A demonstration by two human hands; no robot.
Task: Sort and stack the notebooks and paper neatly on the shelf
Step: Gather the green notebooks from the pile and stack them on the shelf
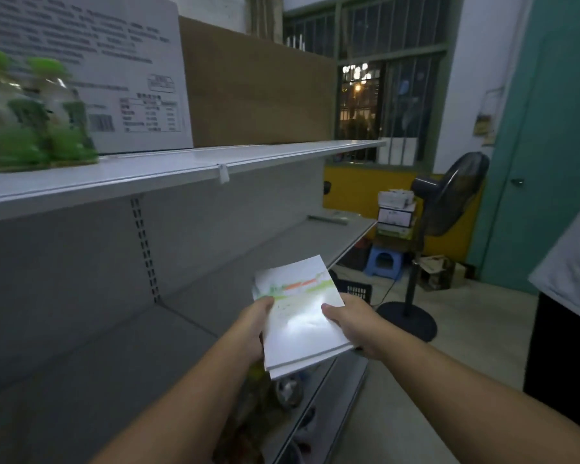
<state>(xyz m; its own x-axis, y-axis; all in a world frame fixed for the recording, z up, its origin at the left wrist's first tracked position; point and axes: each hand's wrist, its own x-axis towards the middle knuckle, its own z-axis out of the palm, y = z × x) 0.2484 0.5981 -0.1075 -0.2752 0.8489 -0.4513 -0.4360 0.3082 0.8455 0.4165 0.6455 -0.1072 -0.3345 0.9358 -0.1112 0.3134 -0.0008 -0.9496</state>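
The grey shelf serves as the landmark: the small stack of notebooks hangs in the air just in front of its outer edge, above the shelf surface and not yet resting on it. To the left of the stack, the left hand is closed on its left edge, thumb on the cover. To the right, the right hand grips the right edge the same way. The stack looks thin and light, two or three soft-cover books that would likely flex and slide on each other, as the glossy cover seems slick. Pinching both long edges together near mid-length seems the safest hold.
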